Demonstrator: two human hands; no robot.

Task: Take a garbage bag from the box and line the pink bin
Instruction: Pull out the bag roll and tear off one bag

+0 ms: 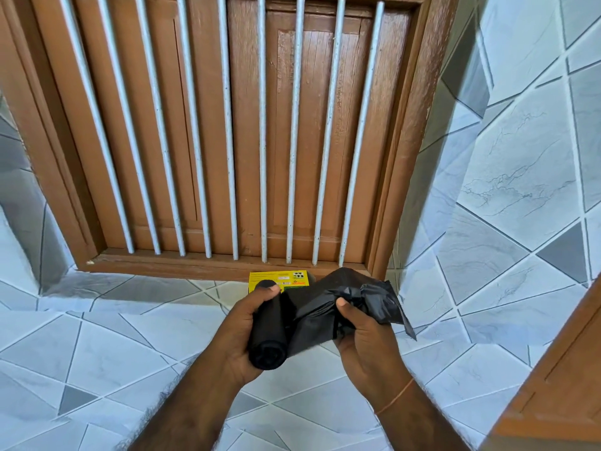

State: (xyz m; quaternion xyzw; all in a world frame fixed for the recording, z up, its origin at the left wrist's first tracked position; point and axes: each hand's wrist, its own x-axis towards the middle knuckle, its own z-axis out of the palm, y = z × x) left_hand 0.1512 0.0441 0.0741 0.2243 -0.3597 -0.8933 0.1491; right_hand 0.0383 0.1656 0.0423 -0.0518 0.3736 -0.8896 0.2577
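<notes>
Evidently left hand [239,333] gripping roll [267,323], right hand [364,340] (apparently) pinching bag [354,297]

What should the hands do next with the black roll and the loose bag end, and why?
Probably pull apart to tear one bag free. The left hand grips the roll of garbage bags, while the right hand pinches the crumpled unrolled bag end, which looks still joined to the roll. The yellow box lies behind on the tiled ledge; no pink bin is in view.

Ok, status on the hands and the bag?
Left hand grips the black bag roll. Right hand pinches the unrolled garbage bag, still joined to the roll. Yellow box on the sill behind. Pink bin not in view.
</notes>
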